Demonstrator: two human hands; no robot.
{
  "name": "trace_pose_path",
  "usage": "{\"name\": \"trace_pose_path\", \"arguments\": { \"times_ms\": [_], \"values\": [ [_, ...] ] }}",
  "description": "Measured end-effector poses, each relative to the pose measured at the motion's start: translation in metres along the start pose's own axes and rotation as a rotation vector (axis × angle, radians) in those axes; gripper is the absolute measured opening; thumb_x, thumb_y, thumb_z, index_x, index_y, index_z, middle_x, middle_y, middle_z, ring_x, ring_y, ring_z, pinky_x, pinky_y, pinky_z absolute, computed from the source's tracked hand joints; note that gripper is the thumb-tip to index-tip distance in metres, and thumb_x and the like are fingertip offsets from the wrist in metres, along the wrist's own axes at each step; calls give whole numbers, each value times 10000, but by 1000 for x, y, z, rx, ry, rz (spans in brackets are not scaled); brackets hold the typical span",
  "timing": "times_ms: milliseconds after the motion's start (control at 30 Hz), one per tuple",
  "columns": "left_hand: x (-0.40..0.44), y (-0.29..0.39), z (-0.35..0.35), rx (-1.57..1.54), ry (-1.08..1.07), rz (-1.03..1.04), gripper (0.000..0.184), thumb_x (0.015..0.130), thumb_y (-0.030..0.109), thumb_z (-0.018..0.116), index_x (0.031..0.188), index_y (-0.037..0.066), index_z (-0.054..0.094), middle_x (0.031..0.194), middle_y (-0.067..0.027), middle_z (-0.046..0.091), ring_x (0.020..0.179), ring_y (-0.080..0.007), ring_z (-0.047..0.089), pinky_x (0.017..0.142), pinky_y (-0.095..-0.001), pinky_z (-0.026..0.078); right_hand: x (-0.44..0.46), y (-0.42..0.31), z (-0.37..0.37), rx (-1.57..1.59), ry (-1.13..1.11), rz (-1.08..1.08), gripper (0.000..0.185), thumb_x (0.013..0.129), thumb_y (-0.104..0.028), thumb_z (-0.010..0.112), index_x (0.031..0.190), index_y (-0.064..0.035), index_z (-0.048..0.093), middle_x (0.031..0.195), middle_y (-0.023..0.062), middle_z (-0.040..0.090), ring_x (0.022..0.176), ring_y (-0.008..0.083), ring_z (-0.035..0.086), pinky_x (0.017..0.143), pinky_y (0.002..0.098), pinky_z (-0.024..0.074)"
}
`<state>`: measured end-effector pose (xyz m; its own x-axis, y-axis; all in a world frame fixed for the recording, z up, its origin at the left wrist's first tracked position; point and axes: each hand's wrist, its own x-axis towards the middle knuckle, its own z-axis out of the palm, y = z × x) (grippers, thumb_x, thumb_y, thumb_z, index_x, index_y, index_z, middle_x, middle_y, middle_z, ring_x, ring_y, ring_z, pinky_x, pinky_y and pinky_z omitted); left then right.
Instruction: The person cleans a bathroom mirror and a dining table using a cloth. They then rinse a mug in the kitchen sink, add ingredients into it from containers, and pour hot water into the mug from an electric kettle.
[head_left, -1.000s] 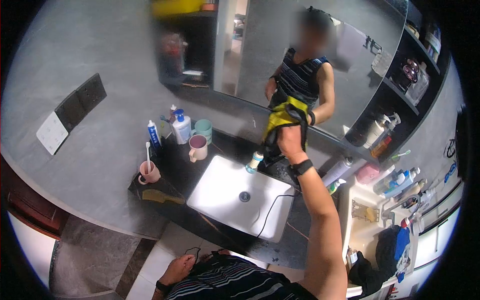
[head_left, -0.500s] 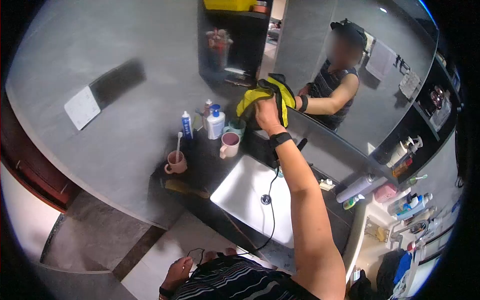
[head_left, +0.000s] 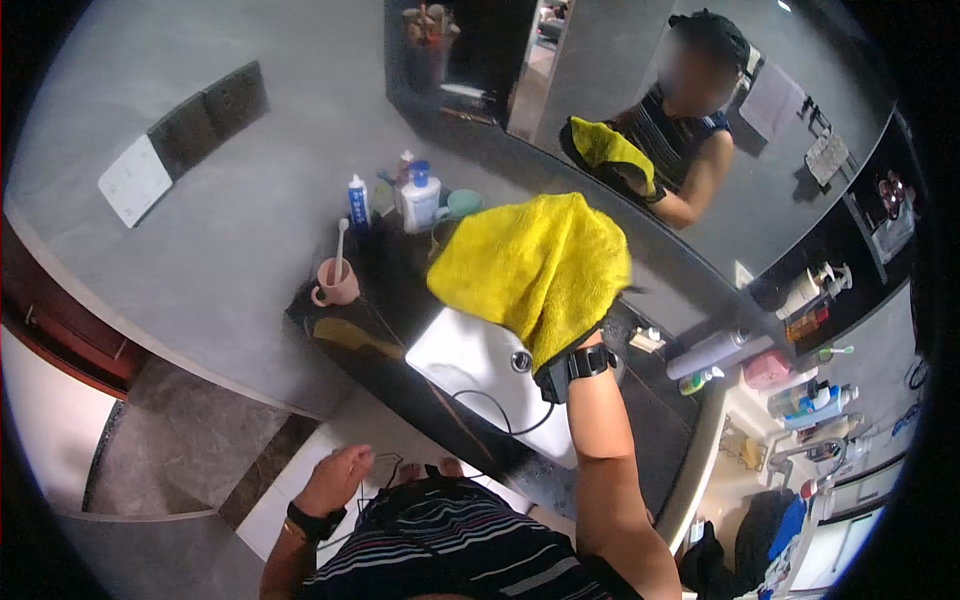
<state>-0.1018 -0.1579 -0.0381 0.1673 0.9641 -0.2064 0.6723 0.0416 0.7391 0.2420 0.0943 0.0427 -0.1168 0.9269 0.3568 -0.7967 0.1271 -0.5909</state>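
A yellow cloth [head_left: 545,265] with a dark edge is spread over my right hand [head_left: 588,340], hiding the fingers. It hangs above the back of the white sink [head_left: 455,345], in front of the mirror [head_left: 640,60], which reflects the cloth and hand. A black cable [head_left: 490,398] loops down across the sink from beside my right wrist. Low in front of my body, my left hand [head_left: 338,480] has its fingers curled together near a thin dark cord; what they hold, if anything, is too small to tell.
On the black counter [head_left: 385,300] stand a pink cup [head_left: 337,282] with a toothbrush, a toothpaste tube [head_left: 358,202], a pump bottle [head_left: 420,200] and a green cup [head_left: 464,204]. At right are a lilac can [head_left: 708,352] and a cream basin [head_left: 712,455] with dark clothes [head_left: 765,530].
The yellow cloth has come down from the mirror's edge, spreading out over my right hand, which moved lower and to the right. My left hand has risen slightly. The view has shifted.
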Motion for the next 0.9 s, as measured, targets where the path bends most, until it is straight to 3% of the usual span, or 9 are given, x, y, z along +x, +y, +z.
{"name": "trace_pose_path", "arguments": {
  "times_ms": [267,533,567,667,700,733,767,833,900],
  "values": [
    [67,23,8,30,-127,307,369,948,275,497,1155,-29,534,1064,-237,599,991,-385,575,830,-407,465,-59,-16,-25,110,80,119,473,972,-366,439,1358,-93,419,1342,98,476,1198,260,484,997,392,407],
    [203,100,92,-551,67,532,569,894,235,619,1341,-18,373,1257,-168,508,1103,-217,544,954,-338,423,-108,23,-42,235,163,336,492,964,-385,453,1373,-115,410,1389,95,439,1240,265,448,1020,399,390],
    [217,112,95,-647,-127,483,535,894,239,622,1308,-22,407,1214,-150,541,1069,-196,559,933,-324,436,-108,19,-49,232,163,338,492,964,-385,453,1373,-115,410,1389,95,439,1240,265,448,1020,399,390],
    [251,93,130,-679,-358,316,383,925,262,579,1179,-19,523,1038,-91,634,947,-159,611,861,-307,479,-106,-4,-97,-589,111,488,449,923,-242,571,1324,-63,476,1286,85,548,1126,194,540,946,353,447],
    [255,90,136,-875,-384,144,353,945,273,541,1147,-17,545,1001,-89,643,908,-157,620,819,-308,494,-98,-20,-123,-1178,-23,550,384,895,-209,606,1229,-25,559,1176,78,619,1078,151,552,936,326,442],
    [258,90,139,-1063,-405,-34,340,964,284,503,1115,-14,566,965,-88,652,868,-155,630,777,-309,509,-96,-45,-100,-1466,168,731,337,870,-190,604,1151,-3,604,1058,136,668,997,231,620,895,341,470],
    [257,96,141,-1170,-353,-148,347,984,309,454,1069,-3,579,931,-87,652,820,-163,628,726,-312,517,-95,-53,-150,-1885,20,851,309,851,-153,587,1117,2,615,1011,215,660,924,343,642,848,380,497],
    [266,95,144,-1211,-349,-106,331,984,309,452,1059,11,575,934,-85,644,804,-169,624,714,-314,519,-94,-62,-185,-1821,571,442,435,797,-104,618,1207,0,518,1074,275,605,1066,374,567,956,411,430],
    [289,89,170,-1296,-214,-217,291,989,312,437,1064,52,543,961,-91,615,795,-198,611,719,-350,522,-72,-65,-205,-2045,385,-222,564,745,-75,663,1264,-8,450,1216,260,529,1197,386,457,1019,423,362]
  ]
}}
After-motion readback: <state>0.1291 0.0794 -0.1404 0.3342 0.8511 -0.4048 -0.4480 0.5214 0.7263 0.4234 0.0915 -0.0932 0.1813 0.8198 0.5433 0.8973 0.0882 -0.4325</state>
